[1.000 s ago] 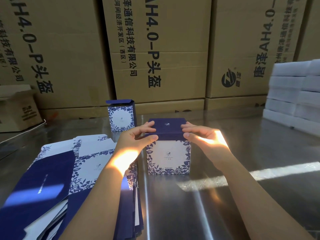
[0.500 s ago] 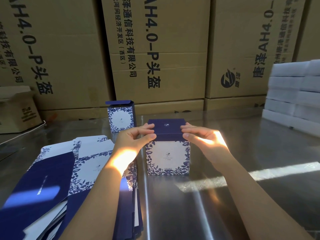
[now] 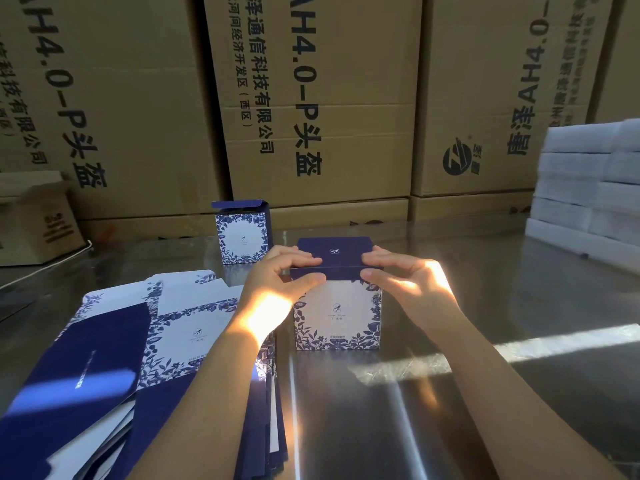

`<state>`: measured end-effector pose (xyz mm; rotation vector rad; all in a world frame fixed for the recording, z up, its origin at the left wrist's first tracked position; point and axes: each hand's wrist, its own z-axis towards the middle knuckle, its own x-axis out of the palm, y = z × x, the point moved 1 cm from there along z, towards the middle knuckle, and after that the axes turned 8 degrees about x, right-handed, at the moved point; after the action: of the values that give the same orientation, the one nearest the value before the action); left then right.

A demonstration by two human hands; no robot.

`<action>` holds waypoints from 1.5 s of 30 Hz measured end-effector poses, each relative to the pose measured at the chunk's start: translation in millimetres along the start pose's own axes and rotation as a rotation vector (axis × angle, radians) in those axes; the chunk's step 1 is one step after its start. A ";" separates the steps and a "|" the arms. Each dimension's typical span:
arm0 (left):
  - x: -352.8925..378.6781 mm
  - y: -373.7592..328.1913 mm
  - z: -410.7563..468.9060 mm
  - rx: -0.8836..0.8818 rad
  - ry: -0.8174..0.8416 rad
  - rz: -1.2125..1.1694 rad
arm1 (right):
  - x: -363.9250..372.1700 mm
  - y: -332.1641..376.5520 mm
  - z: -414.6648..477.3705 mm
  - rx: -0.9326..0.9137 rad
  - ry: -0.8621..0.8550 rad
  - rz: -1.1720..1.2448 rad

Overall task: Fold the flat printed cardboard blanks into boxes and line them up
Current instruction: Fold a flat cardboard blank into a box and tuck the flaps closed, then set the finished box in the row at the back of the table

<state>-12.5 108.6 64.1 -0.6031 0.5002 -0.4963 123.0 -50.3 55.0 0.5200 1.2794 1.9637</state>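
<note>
Now we are pinching the navy lid (image 3: 334,252) of the near box (image 3: 337,317) with left hand (image 3: 277,280) and right hand (image 3: 410,284), pressing both corners evenly so it seats square.

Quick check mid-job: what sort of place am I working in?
Probably a warehouse or packing room: tall shipping cartons stacked behind a steel worktable, a pile of flat printed blanks at left, and stacked white slabs at right.
</note>
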 end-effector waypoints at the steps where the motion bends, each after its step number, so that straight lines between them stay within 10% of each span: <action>1: 0.1 0.3 0.1 0.003 -0.001 -0.001 | -0.5 -0.7 0.1 -0.009 0.004 -0.011; 16: 7.4 12.5 34.4 -0.089 0.088 0.533 | 20.6 -23.4 43.7 -0.038 -0.177 -0.329; 28: 5.9 80.9 119.8 -0.129 0.003 0.299 | 41.0 -49.1 143.7 -0.006 -0.223 -0.506; 45: -10.5 160.3 203.7 0.148 0.080 1.053 | 83.6 -93.0 250.8 -0.019 -0.165 -0.578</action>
<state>141.8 311.8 110.8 -0.1183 0.7672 0.4435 268.2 188.6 73.2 0.2546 1.1458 1.4198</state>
